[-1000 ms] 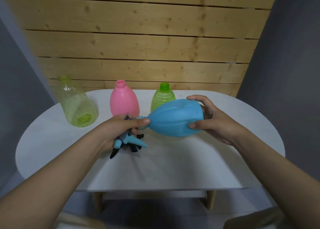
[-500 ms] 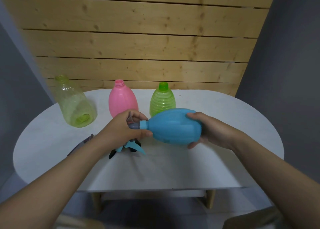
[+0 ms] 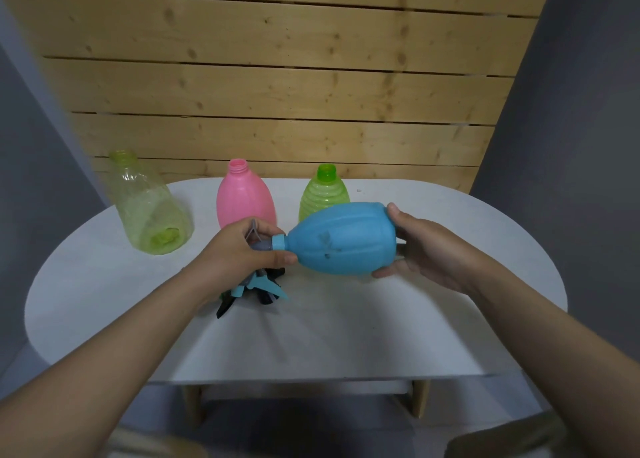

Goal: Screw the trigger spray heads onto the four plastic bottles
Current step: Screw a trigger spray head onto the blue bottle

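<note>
My right hand (image 3: 426, 249) holds the blue bottle (image 3: 341, 237) on its side above the table, gripping its base, neck pointing left. My left hand (image 3: 242, 253) is closed on a grey trigger spray head (image 3: 258, 242) pressed against the bottle's neck. Under my left hand lies a small heap of other spray heads (image 3: 258, 289), blue and black. Three bottles stand open at the back: a clear green one (image 3: 152, 208), a pink one (image 3: 244, 197) and a ribbed green one (image 3: 322, 194).
The white oval table (image 3: 346, 326) stands against a wooden plank wall (image 3: 277, 76). Grey walls close in on both sides. The table's front edge is near my forearms, with wooden legs below it.
My right hand has shifted its grip around the blue bottle's base. My left hand has stayed at the neck with the spray head, its fingers moved round it.
</note>
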